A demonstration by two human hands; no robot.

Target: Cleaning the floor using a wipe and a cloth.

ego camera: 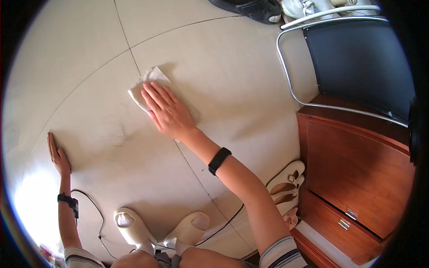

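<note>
Under the palm and fingers of my right hand (pixel 167 112) lies a pale cloth or paper wipe (pixel 139 92), pressed flat on the tiled floor (pixel 234 83). Its far corner sticks out past my fingertips, and the rest is mostly covered by the hand. A black band (pixel 219 160) circles my right wrist. Off to the left, my left hand (pixel 58 155) rests edge-on against the floor with nothing visible in it. Between the two hands, dark hair-like strands (pixel 117 132) are scattered on the tile.
At the right stands a reddish wooden cabinet (pixel 355 174) beside a metal-framed chair (pixel 358 63). Pale buckled shoes (pixel 288 182) sit along the cabinet; black footwear (pixel 254 10) and white sneakers (pixel 301 8) are at the top. My slippered feet (pixel 130 227) and a black cable (pixel 100 217) are near.
</note>
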